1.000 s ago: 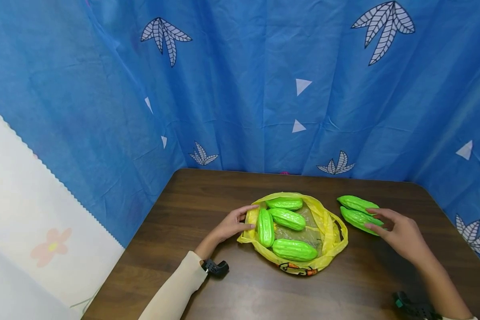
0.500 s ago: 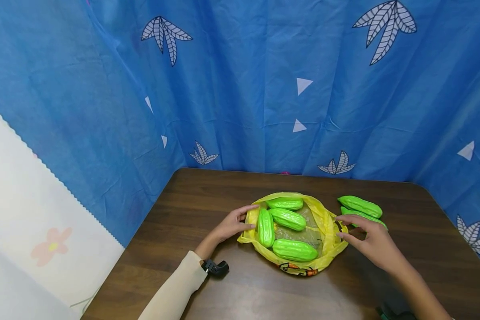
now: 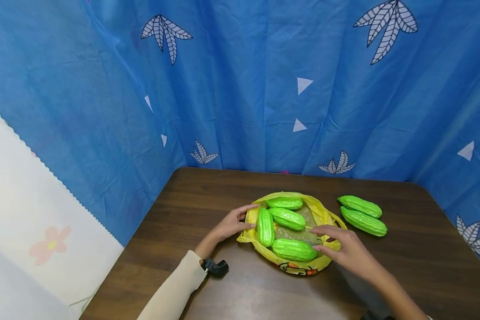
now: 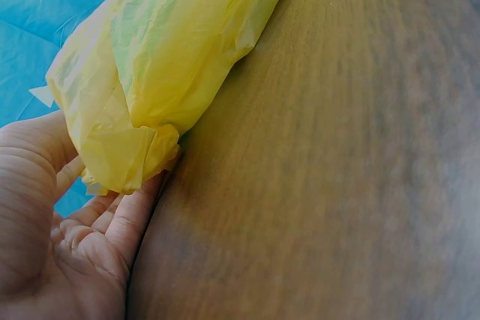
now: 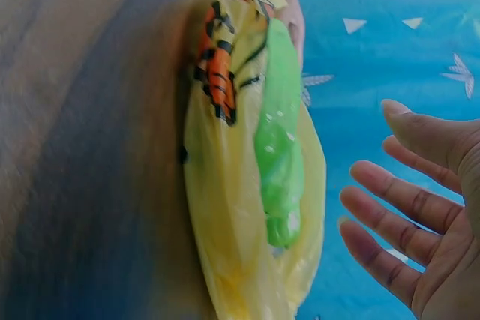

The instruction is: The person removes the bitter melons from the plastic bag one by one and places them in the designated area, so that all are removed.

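A yellow plastic bag [image 3: 325, 218] lies with its mouth spread wide on the brown table. Inside are several shiny, bright green ridged bitter melons [image 3: 294, 250]. At the bag's left edge my left hand [image 3: 232, 225] holds the plastic between thumb and fingers; the left wrist view shows the gathered yellow bag corner [image 4: 124, 151] there. My right hand [image 3: 346, 251] hovers over the bag's right rim, fingers spread and holding nothing. In the right wrist view that hand [image 5: 427, 222] stands apart from the bag's side. Two more bitter melons [image 3: 363, 221] lie side by side right of the bag.
The dark wooden table [image 3: 208, 191] ends at a blue curtain [image 3: 240, 89] with leaf prints behind it. White flowered cloth [image 3: 44, 213] hangs at the left.
My right hand has left the two bitter melons on the right without taking one and moved left over the bag. The left hand has stayed at the bag's edge.
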A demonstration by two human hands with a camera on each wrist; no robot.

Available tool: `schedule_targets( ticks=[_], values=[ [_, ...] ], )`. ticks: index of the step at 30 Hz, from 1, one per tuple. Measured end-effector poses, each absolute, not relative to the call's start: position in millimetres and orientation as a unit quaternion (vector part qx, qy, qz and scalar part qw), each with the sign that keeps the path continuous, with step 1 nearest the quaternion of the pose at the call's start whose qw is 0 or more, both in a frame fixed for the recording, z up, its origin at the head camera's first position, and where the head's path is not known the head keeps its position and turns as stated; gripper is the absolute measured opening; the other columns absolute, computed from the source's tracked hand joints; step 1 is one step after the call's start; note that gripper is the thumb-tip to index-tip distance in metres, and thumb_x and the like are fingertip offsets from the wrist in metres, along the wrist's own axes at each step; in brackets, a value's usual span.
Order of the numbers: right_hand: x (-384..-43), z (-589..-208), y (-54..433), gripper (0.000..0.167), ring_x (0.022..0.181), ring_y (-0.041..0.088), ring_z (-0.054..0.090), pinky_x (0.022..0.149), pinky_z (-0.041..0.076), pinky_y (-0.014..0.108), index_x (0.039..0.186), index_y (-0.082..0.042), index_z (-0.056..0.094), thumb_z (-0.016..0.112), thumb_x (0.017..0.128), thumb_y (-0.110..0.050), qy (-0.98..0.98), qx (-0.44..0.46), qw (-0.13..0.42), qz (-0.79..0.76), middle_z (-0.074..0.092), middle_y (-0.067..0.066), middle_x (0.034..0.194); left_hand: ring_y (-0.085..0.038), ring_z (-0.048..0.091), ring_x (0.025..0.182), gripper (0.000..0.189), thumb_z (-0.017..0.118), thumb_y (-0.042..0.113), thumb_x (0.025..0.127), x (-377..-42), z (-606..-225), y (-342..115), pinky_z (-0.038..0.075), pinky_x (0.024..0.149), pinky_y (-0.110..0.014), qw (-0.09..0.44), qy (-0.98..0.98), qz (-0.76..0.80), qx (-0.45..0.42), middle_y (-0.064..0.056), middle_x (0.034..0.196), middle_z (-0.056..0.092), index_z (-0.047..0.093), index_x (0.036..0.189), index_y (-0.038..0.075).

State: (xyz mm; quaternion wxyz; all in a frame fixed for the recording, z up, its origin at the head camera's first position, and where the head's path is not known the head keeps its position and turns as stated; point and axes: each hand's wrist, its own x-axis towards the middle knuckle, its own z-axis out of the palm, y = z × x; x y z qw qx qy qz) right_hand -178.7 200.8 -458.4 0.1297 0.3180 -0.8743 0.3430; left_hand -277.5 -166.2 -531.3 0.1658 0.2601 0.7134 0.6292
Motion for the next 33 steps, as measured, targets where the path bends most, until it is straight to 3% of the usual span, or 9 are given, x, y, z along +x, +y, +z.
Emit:
schedule_targets(
  ticks=[15,21,33],
  values=[
    [-183,-472,181,0.037,0.105,0.022,0.069,0.076,0.059,0.037,0.122,-0.011,0.073,0.08,0.089,-0.024,-0.876,0.343,0.029,0.338,0.071,0.005,0.122,-0.024,0.063,0.116,0.064,0.066,-0.001,0.096,-275,-529,-167,0.058,0.087,-0.034,0.17,0.708,0.636,0.255,-0.022,0.14,0.056,0.04,0.155,0.006],
    [-182,-475,179,0.037,0.107,0.022,0.068,0.079,0.059,0.038,0.121,-0.015,0.073,0.082,0.087,-0.025,-0.879,0.344,0.021,0.33,0.071,0.002,0.121,-0.023,0.063,0.115,0.064,0.066,-0.001,0.096,-275,-529,-166,0.058,0.087,-0.034,0.171,0.707,0.637,0.256,-0.022,0.139,0.057,0.04,0.155,0.006],
    [-186,-477,182,0.038,0.108,0.03,0.068,0.081,0.059,0.042,0.123,-0.014,0.072,0.082,0.087,-0.018,-0.887,0.334,0.001,0.32,0.07,0.008,0.124,-0.024,0.062,0.119,0.066,0.069,0.002,0.095,-277,-532,-167,0.058,0.088,-0.034,0.161,0.716,0.627,0.262,-0.018,0.145,0.053,0.041,0.155,0.007]
  ],
)
